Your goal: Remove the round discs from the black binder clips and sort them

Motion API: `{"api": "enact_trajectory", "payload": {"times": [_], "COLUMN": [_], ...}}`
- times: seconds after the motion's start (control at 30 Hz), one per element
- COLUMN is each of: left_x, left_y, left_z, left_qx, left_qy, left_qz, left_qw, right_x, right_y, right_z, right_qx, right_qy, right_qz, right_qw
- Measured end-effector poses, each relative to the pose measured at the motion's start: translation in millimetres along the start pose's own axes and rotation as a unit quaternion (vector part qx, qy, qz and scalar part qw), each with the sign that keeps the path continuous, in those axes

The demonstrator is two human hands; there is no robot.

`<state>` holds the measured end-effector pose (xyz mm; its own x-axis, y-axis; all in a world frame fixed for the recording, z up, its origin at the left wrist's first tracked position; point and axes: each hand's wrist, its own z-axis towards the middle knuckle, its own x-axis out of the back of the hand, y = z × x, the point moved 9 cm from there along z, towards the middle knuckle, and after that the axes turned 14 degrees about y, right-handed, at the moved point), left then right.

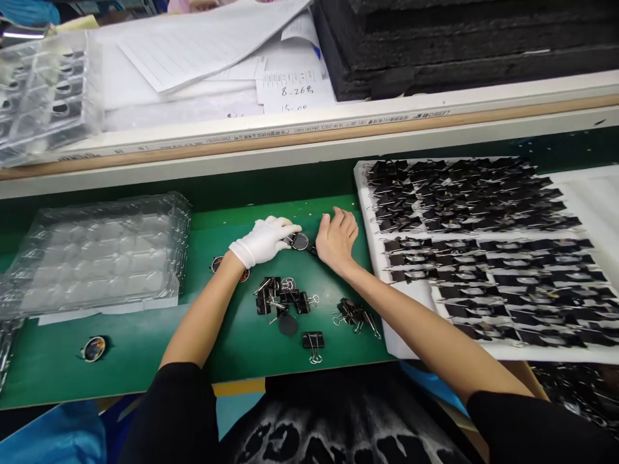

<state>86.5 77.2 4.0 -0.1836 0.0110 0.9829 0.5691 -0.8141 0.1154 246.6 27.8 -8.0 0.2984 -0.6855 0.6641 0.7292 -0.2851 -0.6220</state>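
A white ledge (309,153) runs along the far edge of a green surface (145,338). On it are one stack of black foam sheets (464,38), overlapping papers (203,45) and one clear compartment tray (48,93).

Four watch heads show in all. One watch head (300,241) is gripped at its left side by the fingers of the gloved left hand (265,240), over the middle of the surface toward the far edge. Two more (216,263) lie by the left forearm, partly hidden by it, and the fourth (94,348) lies near the surface's near left corner. The bare right hand (337,237) is open, its four fingers and thumb loosely raised; one black clip (313,249) sits just beside its palm, whether touching I cannot tell.

Closer to the near edge are two clusters of binder clips, a larger (278,296) and a smaller (356,314), too tangled to count, plus one separate binder clip (313,339) and one black disc (288,325).

One stack of clear blister trays (101,258) occupies the surface's left part; one white foam slab (416,303) at the right carries rows of black clipped pieces (483,193), too blurred to count.
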Motion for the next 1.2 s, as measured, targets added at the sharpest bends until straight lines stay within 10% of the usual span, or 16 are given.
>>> {"api": "enact_trajectory", "payload": {"times": [0.63,0.83,0.97,1.2], "left_x": [2,40,62,66], "left_y": [12,16,53,167], "left_z": [19,-5,-16,-13], "left_qx": [-0.035,0.163,0.183,-0.065], "left_qy": [0.012,-0.002,0.02,0.018], "left_qz": [-0.112,-0.327,-0.275,-0.114], "left_qw": [0.993,0.931,0.944,0.991], "right_x": [19,59,103,189], "right_y": [7,-25,-11,55], "right_z": [5,-17,-43,-60], "right_qx": [-0.082,-0.024,-0.037,0.056], "right_qy": [0.053,-0.249,-0.266,-0.128], "right_qz": [0.12,0.371,0.413,0.338], "right_qw": [0.988,0.894,0.87,0.931]}}
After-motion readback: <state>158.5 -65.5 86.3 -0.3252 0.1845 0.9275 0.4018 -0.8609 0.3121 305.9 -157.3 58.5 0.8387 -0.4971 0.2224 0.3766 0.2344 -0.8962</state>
